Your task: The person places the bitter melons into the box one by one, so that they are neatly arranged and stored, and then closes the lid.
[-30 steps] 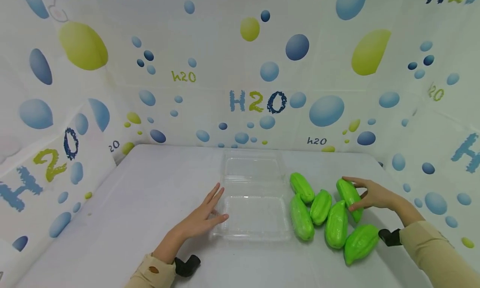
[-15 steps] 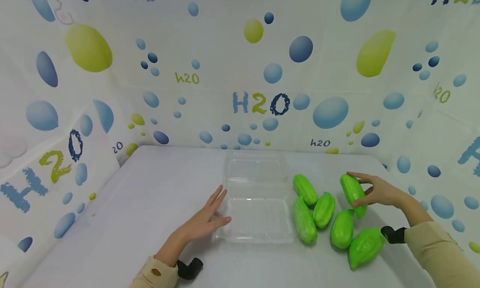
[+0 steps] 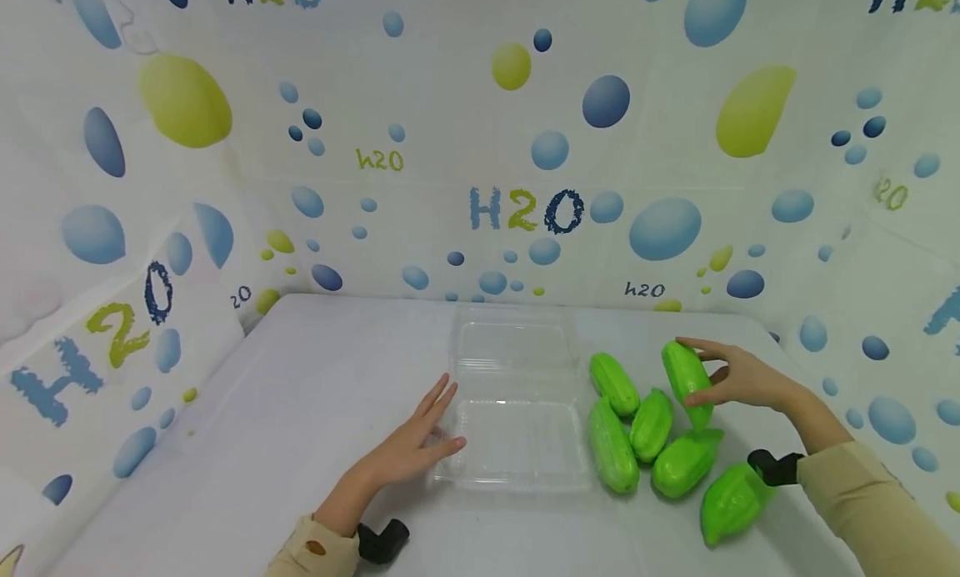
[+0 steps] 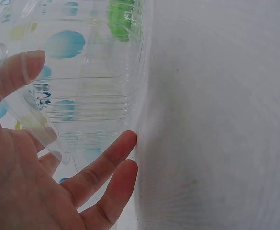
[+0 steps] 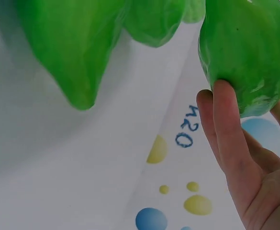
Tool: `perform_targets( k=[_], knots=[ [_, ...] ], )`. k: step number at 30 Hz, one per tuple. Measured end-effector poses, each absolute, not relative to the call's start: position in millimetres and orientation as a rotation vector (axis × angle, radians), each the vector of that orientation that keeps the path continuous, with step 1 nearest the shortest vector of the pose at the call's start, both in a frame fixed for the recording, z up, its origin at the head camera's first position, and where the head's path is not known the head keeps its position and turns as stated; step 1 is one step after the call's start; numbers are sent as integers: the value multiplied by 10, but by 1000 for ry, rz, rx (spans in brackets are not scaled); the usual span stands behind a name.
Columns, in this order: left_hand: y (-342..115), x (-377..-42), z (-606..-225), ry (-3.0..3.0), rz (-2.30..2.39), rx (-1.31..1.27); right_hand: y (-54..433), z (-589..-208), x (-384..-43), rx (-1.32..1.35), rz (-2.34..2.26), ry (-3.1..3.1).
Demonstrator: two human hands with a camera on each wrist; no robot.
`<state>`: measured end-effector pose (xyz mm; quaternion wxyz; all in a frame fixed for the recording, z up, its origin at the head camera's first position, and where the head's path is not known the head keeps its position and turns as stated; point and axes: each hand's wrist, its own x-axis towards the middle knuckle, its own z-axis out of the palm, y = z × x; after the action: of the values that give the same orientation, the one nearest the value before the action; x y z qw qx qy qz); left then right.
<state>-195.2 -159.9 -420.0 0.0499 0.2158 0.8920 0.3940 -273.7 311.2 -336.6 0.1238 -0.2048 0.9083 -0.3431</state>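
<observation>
My right hand pinches a bright green, ridged fruit between thumb and fingers. It is tilted, its lower end close to another green fruit; whether they touch I cannot tell. From the right wrist view, the fingers press on the rounded end of the held fruit. At the left side of a clear plastic clamshell container, my left hand is spread with fairly straight fingers. In the left wrist view, thumb and fingers lie around the container's edge. The container's lid lies folded back behind it.
Several more green fruits lie right of the container: one at the back, one along its side, one beside that. Another lies near my right sleeve. A white cloth covers the table, with a patterned curtain behind.
My right hand has lifted the green fruit off the group, then brought it slightly left. The fruit beneath has turned and shifted. The left hand stays by the container.
</observation>
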Motion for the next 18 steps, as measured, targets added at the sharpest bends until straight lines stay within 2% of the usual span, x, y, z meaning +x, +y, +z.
perform_targets(
  k=[18],
  knots=[
    [-1594,-1963,-4223,2705,1219,667,2790,-3307,-2713,-720,-995,2650]
  ],
)
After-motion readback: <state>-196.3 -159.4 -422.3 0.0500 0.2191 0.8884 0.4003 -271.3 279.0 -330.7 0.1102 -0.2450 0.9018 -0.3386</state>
